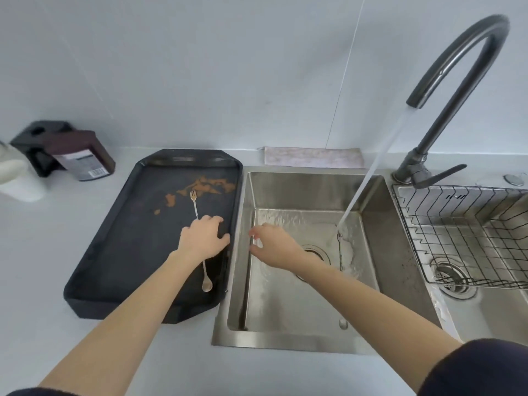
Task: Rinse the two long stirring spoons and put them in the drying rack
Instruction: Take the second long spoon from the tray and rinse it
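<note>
The left hand [203,238] is seen palm down over the black tray [120,252], its arm stretched forward from the lower left. Its fingers are curled downward over the middle of a long stirring spoon [206,277]; whether the handle is actually pinched cannot be told, since the hand hides that part. This spoon lies on the tray floor with its long axis running near to far: the bowl points toward the person, the small forked end [193,194] points toward the wall, beside brown smears [205,185].

The right hand [271,245] is held above the left edge of the sink [371,212], the forearm crossing the basin from the lower right. Its fingers are loosely spread and empty, tips pointing left toward the tray.

A 2nd long utensil [340,252] lies in the basin under the water stream [368,172] from the faucet [457,70], its long axis also near to far; its ends are blurred by the water. The wire drying rack [463,235] sits in the right basin.
</note>
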